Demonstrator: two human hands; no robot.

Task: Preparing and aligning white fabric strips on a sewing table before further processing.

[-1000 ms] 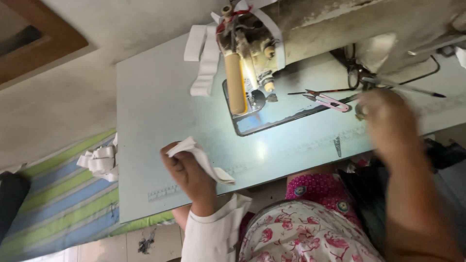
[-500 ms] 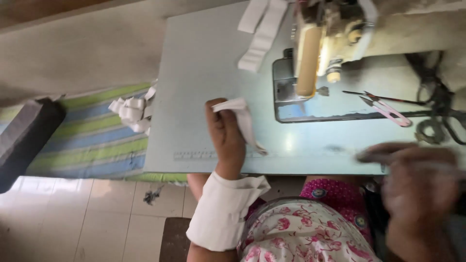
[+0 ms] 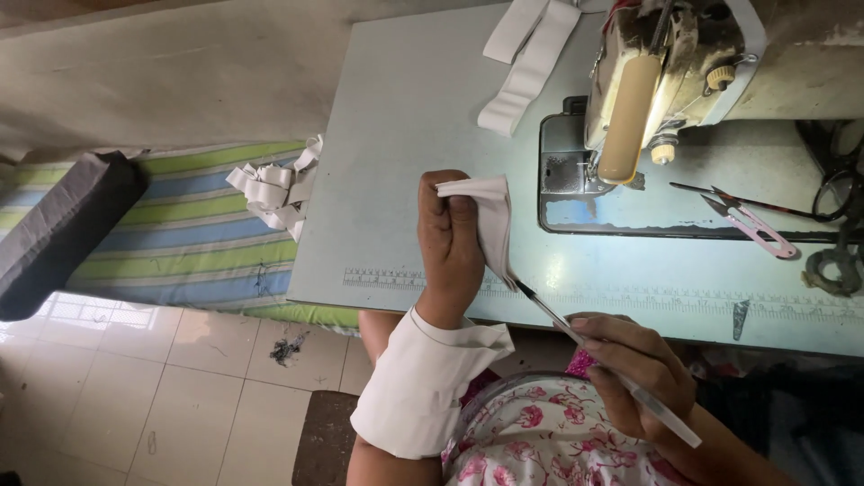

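The left hand (image 3: 450,238) is clenched on a folded white fabric piece (image 3: 490,225) above the worktop's (image 3: 405,135) near edge. The right hand (image 3: 643,373) grips a thin rod (image 3: 576,335), its tip tucked into the fabric's lower end. A white cuff (image 3: 423,382) sleeves the left forearm. Toward the far edge lie white strips (image 3: 531,54) beside the sewing machine (image 3: 666,72); pink-handled snips (image 3: 751,220) rest toward the right edge. No containers show.

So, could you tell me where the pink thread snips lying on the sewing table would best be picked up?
Probably by the pink handle end of the thread snips, coming from the right and above. They lie flat on the table with the dark blades pointing left toward the sewing machine, so the handle is the blunt, open end.
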